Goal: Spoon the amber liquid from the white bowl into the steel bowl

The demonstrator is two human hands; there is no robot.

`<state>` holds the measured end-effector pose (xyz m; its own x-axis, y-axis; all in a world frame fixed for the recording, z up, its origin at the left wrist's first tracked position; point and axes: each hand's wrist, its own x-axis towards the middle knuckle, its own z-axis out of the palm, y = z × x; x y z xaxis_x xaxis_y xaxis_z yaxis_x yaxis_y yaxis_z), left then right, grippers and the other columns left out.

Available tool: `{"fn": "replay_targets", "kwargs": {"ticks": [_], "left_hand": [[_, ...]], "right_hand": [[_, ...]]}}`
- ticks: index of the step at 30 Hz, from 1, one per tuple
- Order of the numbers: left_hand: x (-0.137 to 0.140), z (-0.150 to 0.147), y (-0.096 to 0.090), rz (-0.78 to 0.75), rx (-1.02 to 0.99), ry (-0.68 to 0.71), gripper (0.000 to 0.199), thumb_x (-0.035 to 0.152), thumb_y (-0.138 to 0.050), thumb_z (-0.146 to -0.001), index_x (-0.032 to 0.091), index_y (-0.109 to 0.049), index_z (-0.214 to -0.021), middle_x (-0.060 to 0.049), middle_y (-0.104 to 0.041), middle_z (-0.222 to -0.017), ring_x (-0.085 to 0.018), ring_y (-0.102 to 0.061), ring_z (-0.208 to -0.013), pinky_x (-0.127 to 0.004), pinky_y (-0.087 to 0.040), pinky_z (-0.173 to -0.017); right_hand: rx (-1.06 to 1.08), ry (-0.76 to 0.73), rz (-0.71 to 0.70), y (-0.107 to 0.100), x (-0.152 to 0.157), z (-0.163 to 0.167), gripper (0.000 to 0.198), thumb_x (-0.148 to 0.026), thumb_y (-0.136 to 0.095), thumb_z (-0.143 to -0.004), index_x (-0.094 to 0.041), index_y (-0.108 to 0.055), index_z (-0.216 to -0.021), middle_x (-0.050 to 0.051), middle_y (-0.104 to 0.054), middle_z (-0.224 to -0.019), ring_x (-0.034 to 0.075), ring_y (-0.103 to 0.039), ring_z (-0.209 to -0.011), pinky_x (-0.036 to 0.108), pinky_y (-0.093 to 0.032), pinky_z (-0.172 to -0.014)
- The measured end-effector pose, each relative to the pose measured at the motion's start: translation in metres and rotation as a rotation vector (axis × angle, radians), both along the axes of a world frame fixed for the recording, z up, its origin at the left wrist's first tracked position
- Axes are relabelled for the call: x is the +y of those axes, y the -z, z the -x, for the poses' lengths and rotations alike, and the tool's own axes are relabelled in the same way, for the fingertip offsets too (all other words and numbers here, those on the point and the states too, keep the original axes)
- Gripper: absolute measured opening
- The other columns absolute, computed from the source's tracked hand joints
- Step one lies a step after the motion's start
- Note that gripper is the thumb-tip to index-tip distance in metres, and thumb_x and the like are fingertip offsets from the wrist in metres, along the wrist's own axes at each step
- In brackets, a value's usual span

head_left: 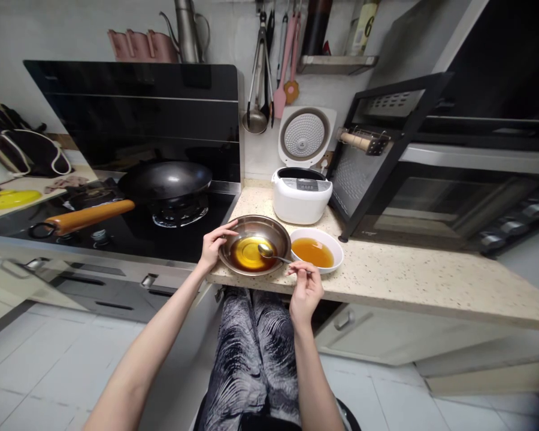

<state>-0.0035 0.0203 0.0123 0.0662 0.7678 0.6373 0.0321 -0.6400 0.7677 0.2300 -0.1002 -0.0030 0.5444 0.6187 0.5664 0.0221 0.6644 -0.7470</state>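
Observation:
A wide metal bowl (282,234) with amber liquid in its bottom sits at the counter's front edge. My left hand (213,244) grips its left rim, fingers over the edge. Between the closed fingers of my right hand (306,290) is a metal spoon (266,251), its head over the liquid inside the metal bowl; whether it dips in, I cannot tell. Touching or very close on the right stands a white bowl (338,254) of orange-brown liquid, just beyond my right hand.
Behind the bowls a white rice cooker (303,200) stands with its lid up. To the left, a black wok (166,179) with a wooden handle (92,216) rests on the gas stove. An oven (453,203) in a black rack takes up the right. Utensils (281,96) hang on the wall.

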Motion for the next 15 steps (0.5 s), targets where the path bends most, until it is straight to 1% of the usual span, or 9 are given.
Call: {"fn": "replay_targets", "kwargs": {"ticks": [7,10,15], "left_hand": [[0.001,-0.001,0.001,0.011,-0.011,0.004,0.036,0.016,-0.053,-0.072,0.021,-0.084,-0.089,-0.006,-0.074,-0.133,-0.032,-0.065,-0.132,-0.050,-0.044,-0.120],[0.001,0.000,0.002,0.016,-0.010,0.004,0.036,0.016,-0.052,-0.072,0.021,-0.084,-0.089,-0.006,-0.074,-0.133,-0.033,-0.064,-0.132,-0.050,-0.043,-0.120],[0.002,0.000,0.002,0.013,-0.010,0.007,0.036,0.016,-0.052,-0.072,0.021,-0.084,-0.089,-0.007,-0.074,-0.133,-0.033,-0.064,-0.132,-0.052,-0.043,-0.120]], "right_hand": [[-0.004,0.068,-0.009,-0.007,-0.003,-0.002,0.018,-0.034,-0.058,-0.101,-0.020,-0.065,-0.092,0.003,-0.068,-0.090,0.013,-0.064,-0.075,0.029,-0.055,-0.071],[0.004,0.099,0.000,-0.008,-0.003,-0.005,0.019,-0.035,-0.058,-0.101,-0.019,-0.064,-0.093,0.004,-0.068,-0.090,0.013,-0.064,-0.075,0.029,-0.056,-0.071],[0.047,0.150,-0.028,-0.012,-0.002,-0.012,0.019,-0.035,-0.058,-0.101,-0.019,-0.063,-0.093,0.004,-0.067,-0.091,0.013,-0.064,-0.074,0.029,-0.057,-0.070]]}}
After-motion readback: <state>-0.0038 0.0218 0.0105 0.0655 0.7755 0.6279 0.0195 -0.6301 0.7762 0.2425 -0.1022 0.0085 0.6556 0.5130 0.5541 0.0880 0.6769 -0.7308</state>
